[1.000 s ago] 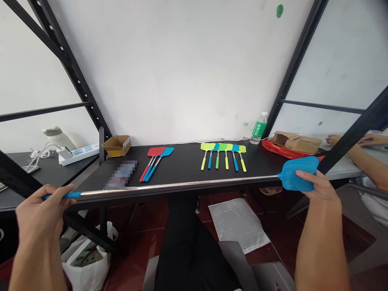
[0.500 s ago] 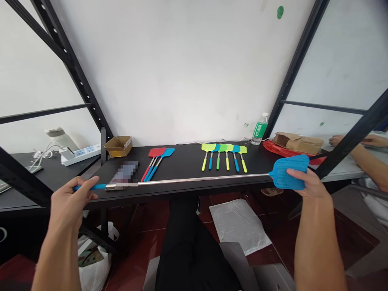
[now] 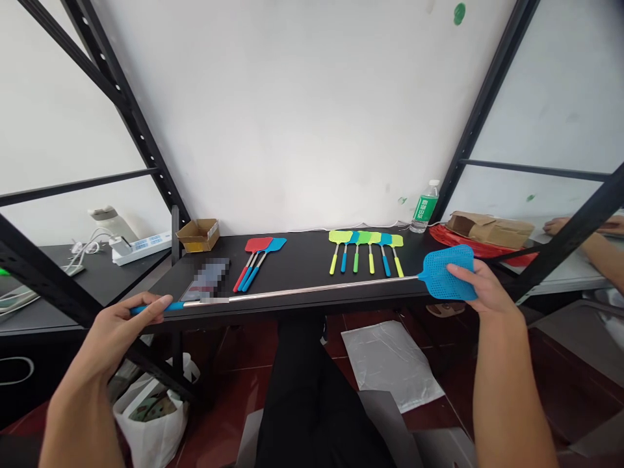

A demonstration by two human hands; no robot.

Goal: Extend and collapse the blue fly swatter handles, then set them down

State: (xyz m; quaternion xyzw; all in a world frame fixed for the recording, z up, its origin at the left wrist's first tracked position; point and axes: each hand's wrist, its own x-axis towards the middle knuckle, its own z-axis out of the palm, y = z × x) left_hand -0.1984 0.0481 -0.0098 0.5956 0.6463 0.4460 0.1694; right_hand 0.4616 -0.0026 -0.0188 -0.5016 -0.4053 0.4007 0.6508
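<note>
A blue fly swatter with a long metal telescopic rod stretches sideways in front of the table's front edge. My left hand is closed around its blue handle, thumb lying along it. At the other end, my right hand pinches the perforated blue swatter head, thumb on the near face. Beyond the rod, red and blue fly swatters lie fanned on the black table. Farther right is a row of several short yellow, green and blue fly swatters, heads toward the wall.
A phone-like item, partly blurred out, lies left near a small cardboard box. A water bottle and a red bag with brown cardboard are at the right. Black metal posts flank the table. Another person's arm shows far right.
My hands have come closer together, and the swatter's visible rod has become shorter. The view has shifted slightly; the swatters on the table stay in place.
</note>
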